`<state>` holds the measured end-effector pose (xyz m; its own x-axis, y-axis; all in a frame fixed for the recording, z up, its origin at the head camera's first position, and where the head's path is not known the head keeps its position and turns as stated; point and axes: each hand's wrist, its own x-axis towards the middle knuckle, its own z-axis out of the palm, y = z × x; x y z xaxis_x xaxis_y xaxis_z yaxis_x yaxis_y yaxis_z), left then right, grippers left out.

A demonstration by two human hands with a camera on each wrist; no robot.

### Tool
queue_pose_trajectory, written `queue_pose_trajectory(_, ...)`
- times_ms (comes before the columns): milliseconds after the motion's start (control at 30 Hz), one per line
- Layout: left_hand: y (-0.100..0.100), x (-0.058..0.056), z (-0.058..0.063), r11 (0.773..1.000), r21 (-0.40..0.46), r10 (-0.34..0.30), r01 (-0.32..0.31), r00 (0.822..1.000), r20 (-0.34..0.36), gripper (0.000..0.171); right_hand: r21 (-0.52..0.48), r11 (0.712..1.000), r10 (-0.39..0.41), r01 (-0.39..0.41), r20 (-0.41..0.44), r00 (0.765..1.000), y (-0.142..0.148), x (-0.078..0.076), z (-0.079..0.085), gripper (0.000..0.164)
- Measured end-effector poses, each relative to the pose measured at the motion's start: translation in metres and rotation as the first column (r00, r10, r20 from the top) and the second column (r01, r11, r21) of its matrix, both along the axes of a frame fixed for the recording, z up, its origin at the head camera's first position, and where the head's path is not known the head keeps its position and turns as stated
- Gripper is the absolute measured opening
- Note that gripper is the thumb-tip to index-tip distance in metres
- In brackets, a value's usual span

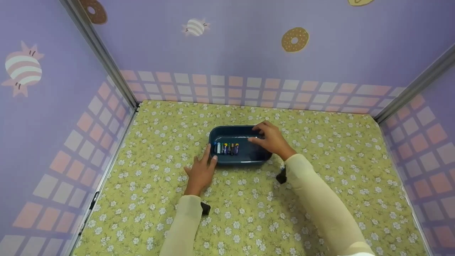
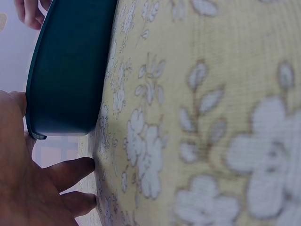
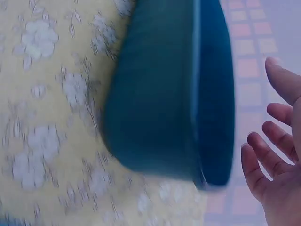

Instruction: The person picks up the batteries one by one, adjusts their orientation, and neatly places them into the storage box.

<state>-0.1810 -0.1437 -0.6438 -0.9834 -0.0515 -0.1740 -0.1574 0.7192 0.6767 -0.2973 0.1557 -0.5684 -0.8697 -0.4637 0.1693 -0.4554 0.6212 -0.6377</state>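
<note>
A dark teal plastic basin [image 1: 241,163] sits on the cloth, with a row of several batteries [image 1: 225,148] standing side by side in its left half. My left hand [image 1: 201,172] is at the basin's left end with fingers spread. In the left wrist view its thumb and a finger touch the rim [image 2: 31,89], while other fingertips [image 2: 84,164] reach down to the cloth. Over the basin's right end hovers my right hand [image 1: 272,139], its fingers loosely bent. Nothing lies between them, as the right wrist view shows with the hand [image 3: 282,155] beside the rim.
A yellow-green floral cloth [image 1: 234,217] covers the table. Purple walls with a tile pattern [image 1: 249,90] close off the back, left and right. A small dark object [image 1: 94,201] lies along the left edge.
</note>
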Motion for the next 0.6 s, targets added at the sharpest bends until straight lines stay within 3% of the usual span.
queue_pose_trajectory(200,0.0,-0.001,-0.002,1.0,-0.007,-0.007,0.007,1.0,0.006,0.067,-0.006,0.999,-0.039,0.039,-0.056,0.998,0.039,0.014,0.003,0.049)
queue_pose_trajectory(433,0.002,-0.001,-0.002,1.0,-0.027,0.005,-0.005,1.0,0.021,0.066,0.017,0.996,-0.092,0.093,-0.059,0.994,0.082,0.033,-0.007,0.046)
queue_pose_trajectory(600,0.002,0.0,0.0,0.999,-0.036,0.007,-0.006,1.0,0.026,0.064,0.02,0.996,-0.081,0.083,-0.06,0.995,0.105,0.044,-0.015,0.049)
